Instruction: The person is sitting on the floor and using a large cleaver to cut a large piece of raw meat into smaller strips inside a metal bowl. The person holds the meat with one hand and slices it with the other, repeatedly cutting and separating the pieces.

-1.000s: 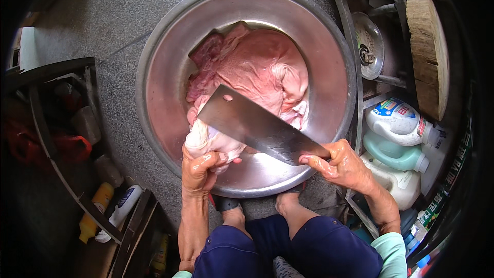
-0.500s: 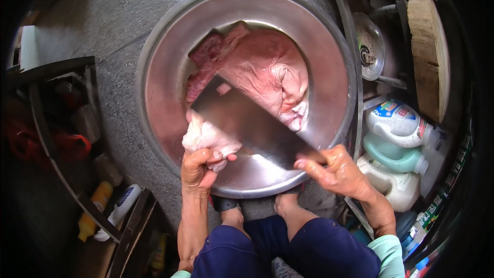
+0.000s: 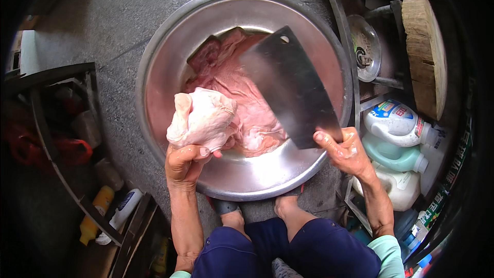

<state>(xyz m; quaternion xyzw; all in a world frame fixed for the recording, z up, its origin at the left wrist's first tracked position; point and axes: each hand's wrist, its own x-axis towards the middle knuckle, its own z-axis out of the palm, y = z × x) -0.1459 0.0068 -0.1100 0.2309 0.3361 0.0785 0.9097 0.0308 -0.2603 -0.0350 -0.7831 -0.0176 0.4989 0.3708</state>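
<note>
My left hand [image 3: 186,163] is closed on the lower end of a pale, skin-on piece of meat [image 3: 202,117], lifted at the near left side of a metal basin [image 3: 267,177]. In my right hand [image 3: 346,153] is a broad dark cleaver [image 3: 294,83], gripped by its handle. Its blade points up and to the left over the basin, apart from the lifted piece, with a small hole near the far corner. Below, a large wet slab of pink skin-on meat [image 3: 242,90] lies in the basin, partly hidden by the blade and the lifted piece.
The basin stands on a grey concrete floor [image 3: 123,25], just beyond my feet. At right, a rack holds a thick wooden board [image 3: 425,56], a clear lid [image 3: 366,46] and several plastic jugs [image 3: 396,154]. At left is a low shelf [image 3: 62,175] with bottles.
The cleaver has swung right and up, away from the piece in my left hand. My left hand has moved left and raised that piece, which now shows more fully.
</note>
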